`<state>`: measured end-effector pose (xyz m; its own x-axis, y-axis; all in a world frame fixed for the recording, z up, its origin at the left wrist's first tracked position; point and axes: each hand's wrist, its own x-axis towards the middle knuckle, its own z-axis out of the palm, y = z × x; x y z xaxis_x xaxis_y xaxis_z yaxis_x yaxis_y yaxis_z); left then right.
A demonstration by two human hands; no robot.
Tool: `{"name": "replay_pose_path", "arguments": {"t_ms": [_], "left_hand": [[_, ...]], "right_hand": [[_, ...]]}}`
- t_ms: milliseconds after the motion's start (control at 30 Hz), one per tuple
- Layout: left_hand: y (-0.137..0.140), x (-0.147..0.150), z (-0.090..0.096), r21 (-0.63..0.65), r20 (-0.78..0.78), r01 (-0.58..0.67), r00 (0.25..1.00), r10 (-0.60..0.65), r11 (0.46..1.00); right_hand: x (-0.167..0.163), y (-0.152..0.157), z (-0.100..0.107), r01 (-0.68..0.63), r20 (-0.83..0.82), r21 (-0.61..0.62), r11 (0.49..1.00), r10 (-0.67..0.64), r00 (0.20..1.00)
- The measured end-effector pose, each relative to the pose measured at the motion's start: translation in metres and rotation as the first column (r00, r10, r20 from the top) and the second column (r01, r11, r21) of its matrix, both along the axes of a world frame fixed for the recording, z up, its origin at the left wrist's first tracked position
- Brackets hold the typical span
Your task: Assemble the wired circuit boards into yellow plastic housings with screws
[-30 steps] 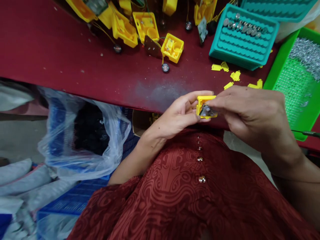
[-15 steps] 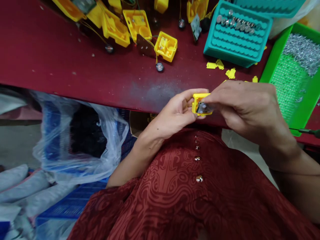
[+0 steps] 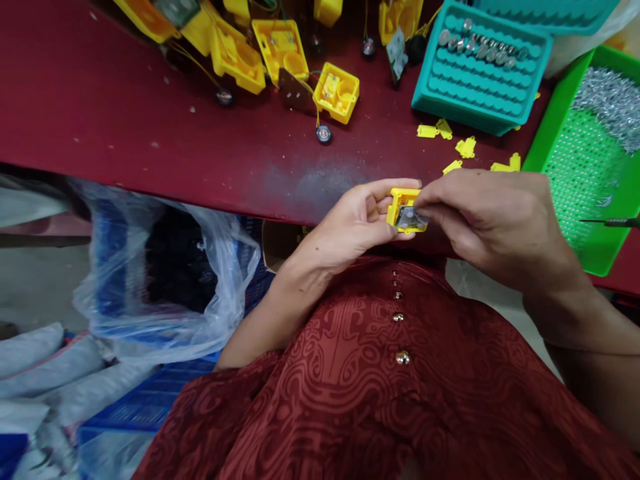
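Note:
My left hand [image 3: 363, 217] holds a small yellow plastic housing [image 3: 395, 212] from its left side, open face up, over the table's near edge. Inside it sits a small circuit board [image 3: 409, 217] with pale blobs on it. The thumb and index finger of my right hand [image 3: 495, 223] are pinched together at the housing's right side, over the edge of the board. What lies between those fingertips is hidden. Just beyond my hands, several small yellow tabs [image 3: 466, 147] lie on the dark red table [image 3: 210, 157].
Several yellow housings [image 3: 336, 93] with wired round speakers [image 3: 324, 134] are at the back. A teal tray [image 3: 480, 80] holds small metal discs. In the green basket [image 3: 543, 143] are many screws [image 3: 607, 100]; a thin tool's shaft [image 3: 603, 221] crosses its near end. A plastic-lined blue crate [image 3: 107, 267] stands lower left.
My right fingertips have shifted slightly at the housing's right side, and more of the circuit board shows. The whole view has moved a little; my left hand keeps its hold.

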<state>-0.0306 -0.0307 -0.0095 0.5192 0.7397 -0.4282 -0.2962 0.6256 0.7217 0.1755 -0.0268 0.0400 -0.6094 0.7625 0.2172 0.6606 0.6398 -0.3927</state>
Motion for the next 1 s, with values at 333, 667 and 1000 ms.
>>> {"name": "replay_pose_path", "arguments": {"t_ms": [333, 667, 1000], "left_hand": [[-0.008, 0.003, -0.004, -0.001, 0.008, -0.091, 0.996, 0.091, 0.996], [-0.013, 0.008, 0.001, 0.012, -0.103, -0.204, 0.974, 0.204, 0.979], [-0.01, 0.017, -0.003, 0.158, -0.205, -0.153, 0.961, 0.184, 0.975]], "right_hand": [[-0.001, -0.002, -0.008, -0.001, -0.065, 0.11, 0.994, 0.008, 0.998], [-0.001, -0.006, -0.021, 0.099, -0.151, 0.166, 0.981, -0.074, 0.986], [-0.001, -0.012, -0.031, 0.122, -0.157, 0.274, 0.954, -0.081, 0.984]]}}
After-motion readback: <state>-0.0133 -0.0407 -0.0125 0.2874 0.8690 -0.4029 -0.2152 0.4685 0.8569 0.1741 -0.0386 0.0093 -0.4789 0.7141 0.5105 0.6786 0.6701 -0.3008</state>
